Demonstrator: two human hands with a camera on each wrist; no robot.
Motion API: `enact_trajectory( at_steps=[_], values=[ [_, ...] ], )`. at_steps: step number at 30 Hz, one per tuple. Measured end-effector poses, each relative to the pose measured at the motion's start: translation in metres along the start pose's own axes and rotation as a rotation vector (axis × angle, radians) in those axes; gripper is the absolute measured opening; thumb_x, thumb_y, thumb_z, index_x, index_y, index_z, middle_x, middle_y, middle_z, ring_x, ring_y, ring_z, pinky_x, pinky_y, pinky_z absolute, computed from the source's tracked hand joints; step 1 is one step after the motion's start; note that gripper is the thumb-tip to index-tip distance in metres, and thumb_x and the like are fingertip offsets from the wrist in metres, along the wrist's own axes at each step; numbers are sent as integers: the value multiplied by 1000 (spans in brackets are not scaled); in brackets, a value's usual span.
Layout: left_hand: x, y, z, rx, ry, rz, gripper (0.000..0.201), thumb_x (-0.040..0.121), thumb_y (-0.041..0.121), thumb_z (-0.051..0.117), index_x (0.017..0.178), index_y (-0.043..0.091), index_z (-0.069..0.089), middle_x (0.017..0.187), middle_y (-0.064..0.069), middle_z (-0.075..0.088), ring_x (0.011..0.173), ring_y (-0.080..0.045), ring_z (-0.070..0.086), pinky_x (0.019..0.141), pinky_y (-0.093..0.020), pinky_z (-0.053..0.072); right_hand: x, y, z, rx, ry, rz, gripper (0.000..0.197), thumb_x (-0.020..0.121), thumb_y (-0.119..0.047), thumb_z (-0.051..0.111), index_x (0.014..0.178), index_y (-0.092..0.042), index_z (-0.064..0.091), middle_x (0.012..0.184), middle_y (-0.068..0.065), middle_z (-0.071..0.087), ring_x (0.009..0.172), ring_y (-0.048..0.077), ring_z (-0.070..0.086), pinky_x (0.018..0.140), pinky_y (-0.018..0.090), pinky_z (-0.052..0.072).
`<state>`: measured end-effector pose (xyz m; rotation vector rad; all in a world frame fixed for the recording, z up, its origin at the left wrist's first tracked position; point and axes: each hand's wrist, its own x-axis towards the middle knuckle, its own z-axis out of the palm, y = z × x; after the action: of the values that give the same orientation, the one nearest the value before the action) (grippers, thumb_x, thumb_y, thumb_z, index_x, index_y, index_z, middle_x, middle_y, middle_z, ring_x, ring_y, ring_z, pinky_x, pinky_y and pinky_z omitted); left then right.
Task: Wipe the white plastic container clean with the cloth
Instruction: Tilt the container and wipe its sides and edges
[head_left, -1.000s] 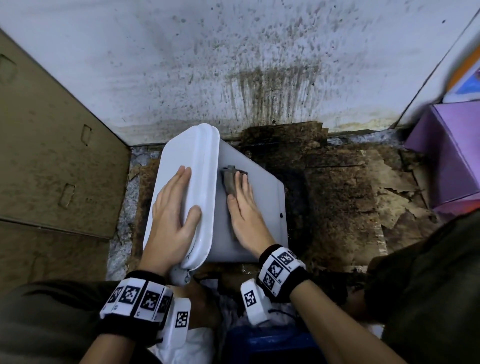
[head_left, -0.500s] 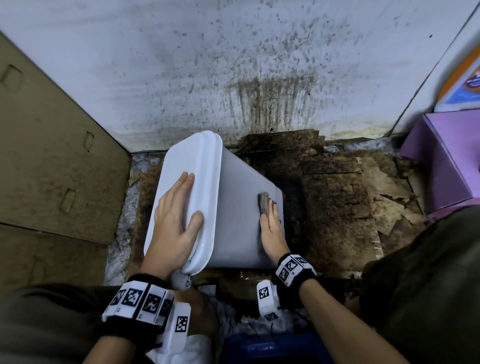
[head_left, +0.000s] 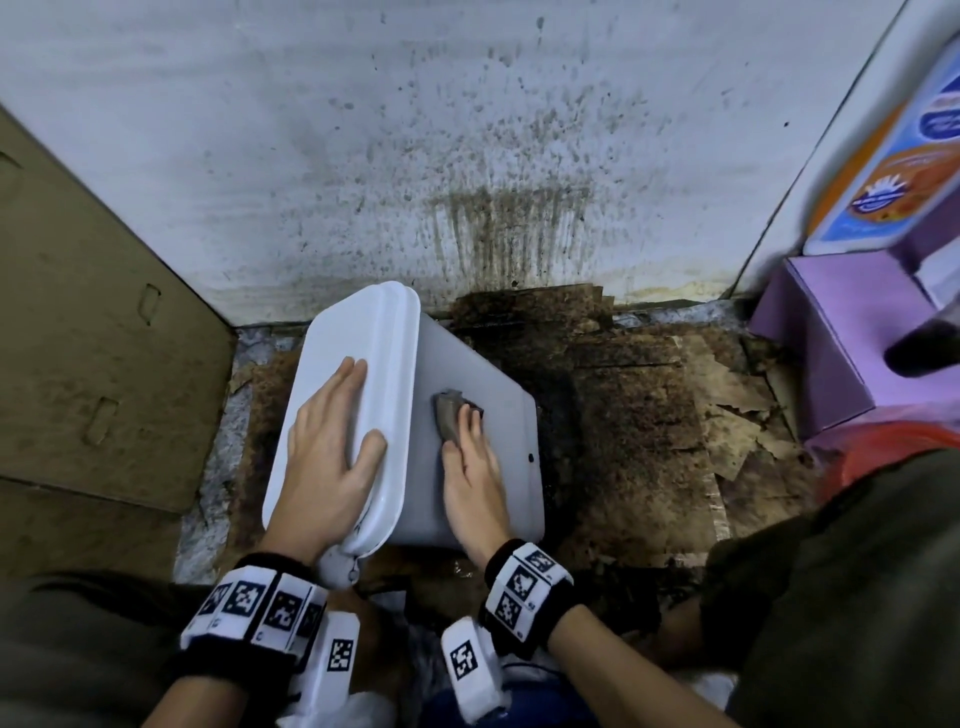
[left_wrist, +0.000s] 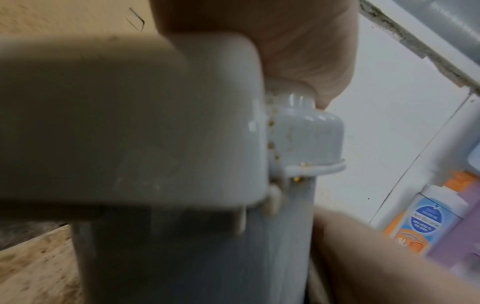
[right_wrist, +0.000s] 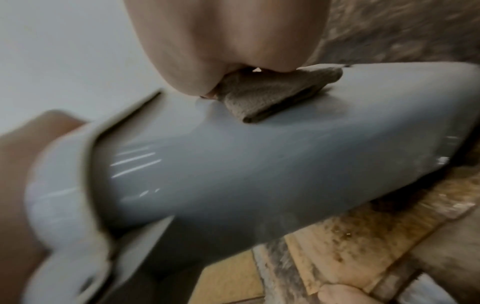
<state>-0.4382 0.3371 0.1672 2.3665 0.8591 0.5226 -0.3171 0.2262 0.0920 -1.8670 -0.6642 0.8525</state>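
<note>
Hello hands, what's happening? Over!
Left hand flat on container lid. Right hand pressing cloth on its side. Nothing in the way.

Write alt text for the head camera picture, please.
A person's right hand presses a grey cloth flat on the side of a white plastic container lying on stained cardboard, while the left hand steadies its lid.

container (head_left: 483, 415): was smooth, glossy white plastic
cloth (right_wrist: 272, 96): was matt, napped grey-brown fabric
floor cardboard (head_left: 649, 431): was rough, stained
</note>
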Motion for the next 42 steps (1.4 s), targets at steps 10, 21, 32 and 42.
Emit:
enact_trajectory(
  at_steps=[10,21,32,42],
  values=[
    [-2,-1,1,-4,-4,7,68,95,48,37,159,26,27,166,5,25,152,-18,23,122,-43,21,-13,23,-3,-263,12,-376,57,108,-36,23,161,-25,5,169,-11,4,154,1,7,123,21,8],
    [-4,7,0,-29,-14,-20,70,92,48,38,159,29,28,166,8,25,152,-15,22,122,-39,19,-6,111,-32,-71,-26,329,57,110,-29,29,161,-21,7,168,7,17,149,31,30,118,31,20],
    [0,9,3,3,-6,-17,71,91,48,36,158,24,29,166,3,27,151,-20,24,122,-42,20,-24,19,1,-111,30,191,57,109,-35,24,162,-22,7,170,-1,5,155,21,13,125,35,7],
    [0,8,3,9,-16,-22,71,92,48,35,159,26,26,166,5,25,152,-18,22,123,-43,21,-43,7,7,-161,81,-260,59,105,-53,13,160,-33,13,168,-16,10,138,9,31,119,30,24]
  ],
)
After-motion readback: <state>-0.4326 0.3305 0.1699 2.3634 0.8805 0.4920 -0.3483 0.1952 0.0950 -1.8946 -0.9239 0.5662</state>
